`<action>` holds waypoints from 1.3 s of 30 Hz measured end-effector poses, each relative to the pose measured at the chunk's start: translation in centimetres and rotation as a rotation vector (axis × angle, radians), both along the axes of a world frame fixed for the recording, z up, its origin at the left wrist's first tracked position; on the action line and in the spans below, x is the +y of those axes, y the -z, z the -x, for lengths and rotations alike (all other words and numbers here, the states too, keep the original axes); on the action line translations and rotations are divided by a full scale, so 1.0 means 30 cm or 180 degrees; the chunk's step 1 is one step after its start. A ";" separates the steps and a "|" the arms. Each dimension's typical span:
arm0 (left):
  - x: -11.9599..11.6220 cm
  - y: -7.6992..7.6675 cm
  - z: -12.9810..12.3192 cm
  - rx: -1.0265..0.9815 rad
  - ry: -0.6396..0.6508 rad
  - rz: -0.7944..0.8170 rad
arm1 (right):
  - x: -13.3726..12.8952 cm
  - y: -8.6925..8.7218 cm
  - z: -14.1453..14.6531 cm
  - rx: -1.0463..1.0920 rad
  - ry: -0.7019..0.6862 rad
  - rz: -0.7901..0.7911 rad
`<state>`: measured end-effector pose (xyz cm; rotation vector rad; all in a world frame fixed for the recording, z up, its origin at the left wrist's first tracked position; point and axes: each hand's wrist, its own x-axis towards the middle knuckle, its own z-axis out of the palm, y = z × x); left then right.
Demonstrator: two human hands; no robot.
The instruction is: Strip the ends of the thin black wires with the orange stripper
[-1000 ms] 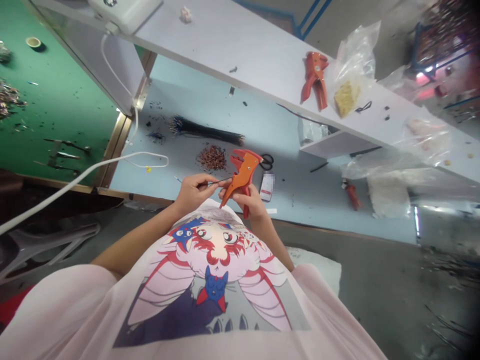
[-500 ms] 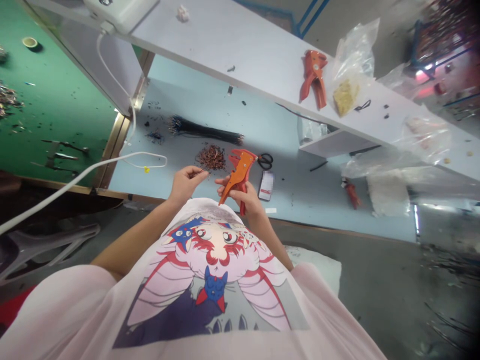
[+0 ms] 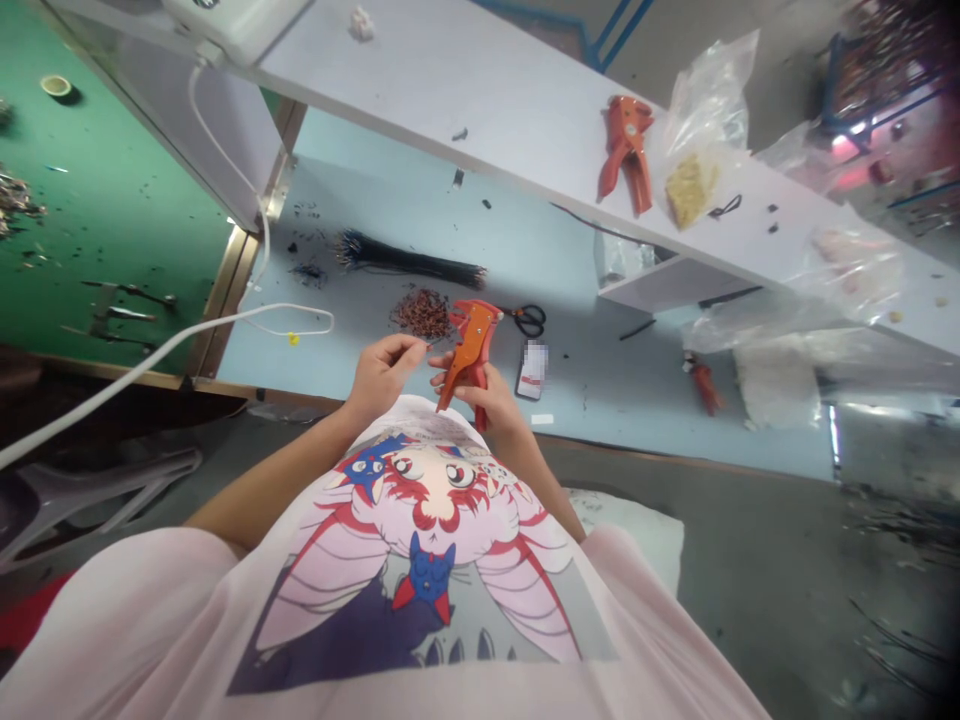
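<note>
My right hand (image 3: pixel 480 395) is shut around the handles of an orange wire stripper (image 3: pixel 471 350), which stands tilted with its jaws pointing away from me. My left hand (image 3: pixel 382 375) is just left of the tool, its fingertips pinched together. A very thin wire seems to be between them, though it is too fine to be sure. Beyond my hands, a pile of short cut wire pieces (image 3: pixel 420 313) lies on the pale blue bench (image 3: pixel 315 190), with a long bundle of black wires (image 3: pixel 409 262) farther back.
Black-handled scissors (image 3: pixel 529 320) and a phone (image 3: pixel 532 370) lie right of my hands. A white cable (image 3: pixel 187 340) crosses the bench's left side. A raised white shelf (image 3: pixel 450 100) holds another orange wire stripper (image 3: pixel 625 150) and a plastic bag (image 3: pixel 709 90).
My left hand moved away from the stripper's jaws, then came partly back toward them. The stripper has shifted slightly left and turned more upright in my right hand.
</note>
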<state>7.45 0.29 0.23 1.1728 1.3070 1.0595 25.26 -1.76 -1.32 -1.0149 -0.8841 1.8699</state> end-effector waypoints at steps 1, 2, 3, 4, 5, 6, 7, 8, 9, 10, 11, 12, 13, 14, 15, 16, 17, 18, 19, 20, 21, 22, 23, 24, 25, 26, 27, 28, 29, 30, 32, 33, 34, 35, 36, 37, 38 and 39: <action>0.001 0.001 0.007 -0.0039 -0.0041 0.0024 | -0.003 0.002 -0.004 0.0001 0.0005 0.0017; 0.001 0.001 0.014 -0.0073 -0.0079 0.0055 | -0.007 0.004 -0.009 -0.0026 0.0024 0.0041; 0.001 0.001 0.020 -0.0104 -0.0117 0.0079 | -0.011 0.007 -0.013 -0.0076 0.0052 0.0067; 0.000 0.001 0.025 -0.0134 -0.0149 0.0090 | -0.015 0.009 -0.018 -0.0139 0.0074 0.0085; -0.001 0.001 0.029 -0.0165 -0.0189 0.0086 | -0.020 0.011 -0.022 -0.0204 0.0078 0.0093; -0.002 0.001 0.032 -0.0199 -0.0221 0.0076 | -0.023 0.011 -0.024 -0.0252 0.0061 0.0092; -0.002 0.000 0.034 -0.0232 -0.0255 0.0060 | -0.027 0.009 -0.025 -0.0267 0.0027 0.0091; -0.001 0.000 0.036 -0.0266 -0.0288 0.0045 | -0.029 0.006 -0.025 -0.0239 -0.0016 0.0101; 0.000 -0.002 0.036 -0.0300 -0.0320 0.0025 | -0.030 0.001 -0.023 -0.0163 -0.0061 0.0131; 0.001 -0.003 0.036 -0.0332 -0.0345 -0.0002 | -0.031 -0.005 -0.019 -0.0050 -0.0097 0.0180; 0.003 -0.004 0.036 -0.0359 -0.0360 -0.0029 | -0.031 -0.012 -0.015 0.0080 -0.0116 0.0238; 0.004 -0.006 0.035 -0.0375 -0.0368 -0.0048 | -0.031 -0.019 -0.010 0.0200 -0.0115 0.0295; 0.006 -0.007 0.035 -0.0374 -0.0371 -0.0055 | -0.030 -0.025 -0.006 0.0289 -0.0097 0.0354; 0.006 -0.008 0.034 -0.0357 -0.0371 -0.0057 | -0.030 -0.032 -0.001 0.0343 -0.0066 0.0414; 0.007 -0.008 0.033 -0.0330 -0.0374 -0.0065 | -0.030 -0.038 0.003 0.0377 -0.0049 0.0478; 0.007 -0.008 0.033 -0.0294 -0.0383 -0.0084 | -0.031 -0.044 0.006 0.0410 -0.0053 0.0545; 0.006 -0.007 0.031 -0.0254 -0.0392 -0.0119 | -0.032 -0.050 0.010 0.0457 -0.0087 0.0618; 0.004 -0.006 0.030 -0.0219 -0.0393 -0.0170 | -0.034 -0.056 0.013 0.0524 -0.0149 0.0690; 0.002 -0.003 0.029 -0.0189 -0.0382 -0.0218 | -0.036 -0.062 0.016 0.0609 -0.0228 0.0756; -0.001 -0.001 0.027 -0.0162 -0.0352 -0.0257 | -0.039 -0.069 0.020 0.0707 -0.0308 0.0814; -0.005 0.001 0.026 -0.0129 -0.0311 -0.0281 | -0.042 -0.075 0.024 0.0812 -0.0380 0.0868; -0.008 0.003 0.024 -0.0089 -0.0266 -0.0292 | -0.045 -0.081 0.029 0.0916 -0.0439 0.0919; -0.013 0.005 0.023 -0.0049 -0.0216 -0.0299 | -0.048 -0.086 0.033 0.1015 -0.0493 0.0963; -0.017 0.006 0.021 -0.0012 -0.0169 -0.0312 | -0.051 -0.090 0.037 0.1107 -0.0543 0.0997; -0.021 0.007 0.019 0.0017 -0.0115 -0.0336 | -0.053 -0.092 0.041 0.1186 -0.0588 0.1021; -0.025 0.008 0.017 0.0032 -0.0056 -0.0373 | -0.055 -0.093 0.044 0.1251 -0.0624 0.1036; -0.029 0.009 0.015 0.0037 0.0012 -0.0416 | -0.056 -0.093 0.046 0.1298 -0.0656 0.1038; -0.033 0.009 0.013 0.0040 0.0093 -0.0459 | -0.056 -0.091 0.047 0.1331 -0.0684 0.1034; -0.037 0.010 0.011 0.0053 0.0179 -0.0495 | -0.055 -0.089 0.046 0.1356 -0.0711 0.1023; -0.041 0.010 0.009 0.0082 0.0262 -0.0523 | -0.055 -0.087 0.045 0.1376 -0.0735 0.1009; -0.046 0.009 0.007 0.0189 0.0395 -0.0564 | -0.053 -0.084 0.041 0.1408 -0.0775 0.0980; -0.047 0.009 0.007 0.0264 0.0445 -0.0593 | -0.053 -0.083 0.039 0.1426 -0.0797 0.0971; -0.048 0.008 0.008 0.0343 0.0491 -0.0629 | -0.052 -0.084 0.037 0.1452 -0.0819 0.0967; -0.049 0.007 0.010 0.0423 0.0535 -0.0668 | -0.052 -0.086 0.036 0.1482 -0.0841 0.0960; -0.049 0.007 0.011 0.0498 0.0578 -0.0715 | -0.052 -0.088 0.036 0.1514 -0.0858 0.0951; -0.048 0.007 0.013 0.0566 0.0617 -0.0772 | -0.053 -0.090 0.037 0.1550 -0.0866 0.0936; -0.048 0.007 0.015 0.0622 0.0655 -0.0829 | -0.053 -0.092 0.038 0.1584 -0.0868 0.0919; -0.048 0.008 0.016 0.0661 0.0680 -0.0882 | -0.052 -0.092 0.040 0.1606 -0.0859 0.0907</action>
